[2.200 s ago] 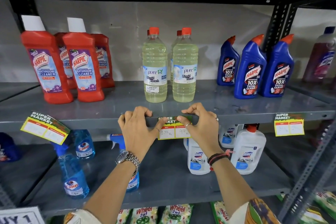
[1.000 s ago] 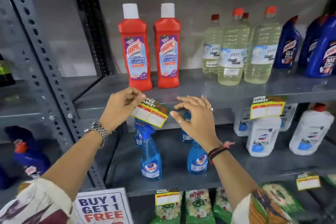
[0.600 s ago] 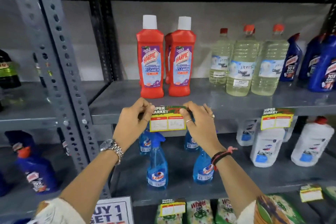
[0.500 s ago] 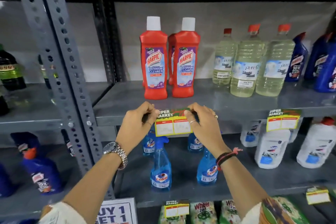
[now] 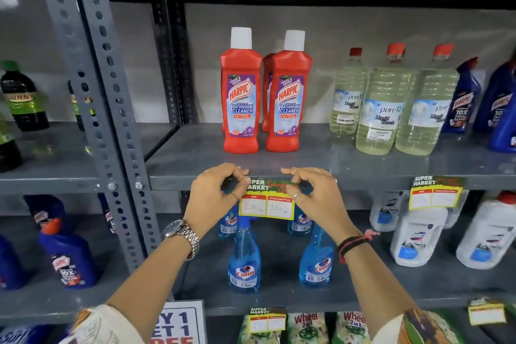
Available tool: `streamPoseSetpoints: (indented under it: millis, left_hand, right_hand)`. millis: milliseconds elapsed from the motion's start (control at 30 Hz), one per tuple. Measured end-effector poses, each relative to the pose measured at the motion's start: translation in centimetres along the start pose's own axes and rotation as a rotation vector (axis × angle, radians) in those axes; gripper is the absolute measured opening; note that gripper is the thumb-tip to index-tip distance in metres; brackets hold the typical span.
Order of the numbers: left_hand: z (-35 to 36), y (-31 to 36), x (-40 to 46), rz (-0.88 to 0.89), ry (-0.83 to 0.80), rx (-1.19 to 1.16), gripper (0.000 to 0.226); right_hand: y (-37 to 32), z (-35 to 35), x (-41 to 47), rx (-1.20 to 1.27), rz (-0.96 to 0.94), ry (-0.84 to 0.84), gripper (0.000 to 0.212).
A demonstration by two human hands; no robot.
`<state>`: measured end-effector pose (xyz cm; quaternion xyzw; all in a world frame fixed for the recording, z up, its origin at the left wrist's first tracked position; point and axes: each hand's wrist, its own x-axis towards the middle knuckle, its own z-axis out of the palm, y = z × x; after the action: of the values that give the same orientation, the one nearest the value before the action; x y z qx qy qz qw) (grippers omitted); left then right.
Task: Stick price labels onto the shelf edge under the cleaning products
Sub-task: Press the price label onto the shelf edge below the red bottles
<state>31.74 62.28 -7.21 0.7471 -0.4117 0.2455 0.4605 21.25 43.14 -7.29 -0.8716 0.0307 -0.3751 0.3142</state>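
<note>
My left hand (image 5: 215, 195) & right hand (image 5: 315, 195) pinched the price label (image 5: 266, 201) onto the shelf edge (image 5: 363, 183) below the Harpic bottles (image 5: 241, 98); next, prob. smooth it flat.

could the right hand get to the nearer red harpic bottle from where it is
Probably yes: the right hand is at the shelf edge on the label, and the bare shelf between it and the red bottle looks clear.

Grey metal racking (image 5: 92, 98) w/ pale wall (image 5: 363, 28)

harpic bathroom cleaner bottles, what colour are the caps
White caps on red bottles, seen clearly in the head view.
</note>
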Motion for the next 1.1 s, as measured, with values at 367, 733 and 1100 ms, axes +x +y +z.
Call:
streamPoseSetpoints:
  millis: [367,733,1100]
  left_hand:
    - [0.7,0.3,0.2,-0.01,0.042,0.051,0.019]
    - [1.4,0.8,0.5,-0.058,0.055,0.054,0.027]
    - [0.6,0.3,0.5,0.055,-0.065,0.189,0.035]
  right_hand:
    - [-0.3,0.8,0.5,-0.008,-0.013,0.125,0.015]
    - [-1.3,1.9,0.6,-0.129,0.024,0.256,0.034]
    - [-0.1,0.0,0.8,0.072,0.102,0.012,0.027]
